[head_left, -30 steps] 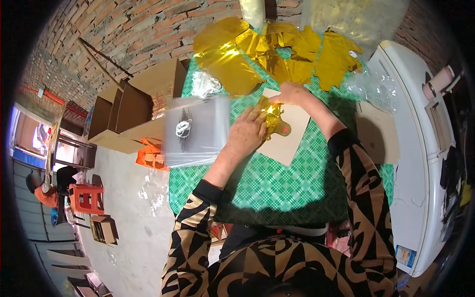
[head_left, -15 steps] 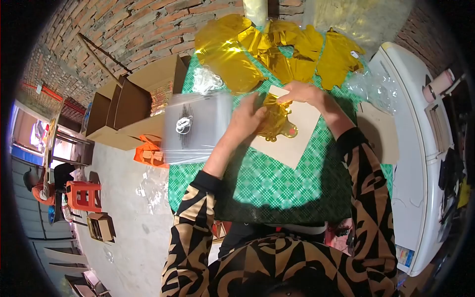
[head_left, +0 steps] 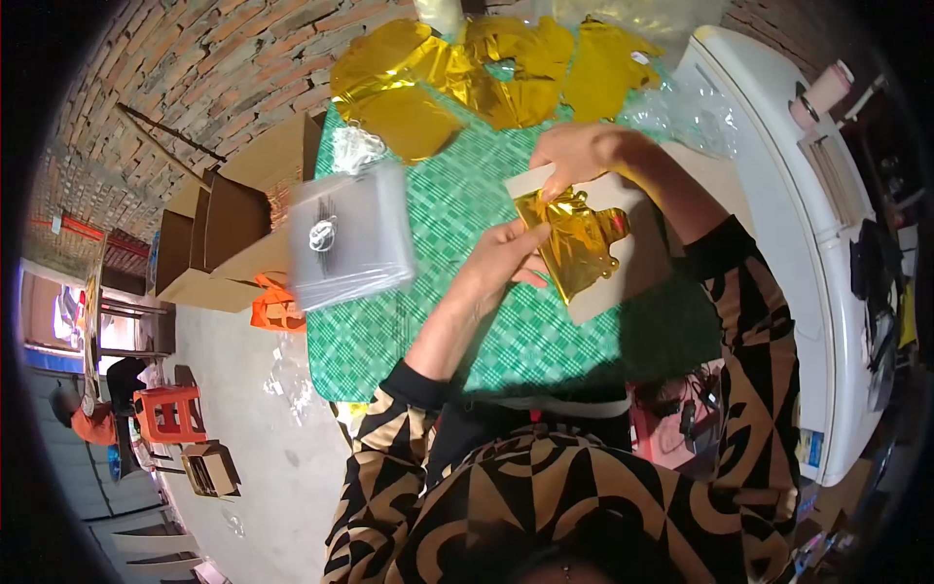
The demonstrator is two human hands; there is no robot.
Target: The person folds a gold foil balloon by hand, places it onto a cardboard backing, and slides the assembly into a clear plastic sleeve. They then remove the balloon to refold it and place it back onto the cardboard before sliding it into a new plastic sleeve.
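Note:
A folded gold foil piece (head_left: 581, 243) lies against a beige card (head_left: 608, 292), both held over the green checked tablecloth (head_left: 428, 341). My left hand (head_left: 498, 261) pinches the left edge of the foil between thumb and fingers. Above it, my right hand (head_left: 579, 156) grips the top of the card and foil, thumb pressed on the front. Left of my hands lies a stack of clear plastic bags (head_left: 365, 234) with a white string coil (head_left: 322, 233) on it. Larger gold foil sheets (head_left: 404, 117) spread along the far side of the table.
White string (head_left: 357, 149) lies by the foil sheets. Clear plastic (head_left: 696, 117) sits at the back right beside a white fridge (head_left: 778, 224). Open cardboard boxes (head_left: 229, 229) and an orange bag (head_left: 276, 304) stand left. A person (head_left: 92, 419) is near a red stool (head_left: 170, 413).
The foil and card have turned and come up in my hands. My left hand now pinches the foil's left edge. The whole view has shifted, with the table's far items farther left and up.

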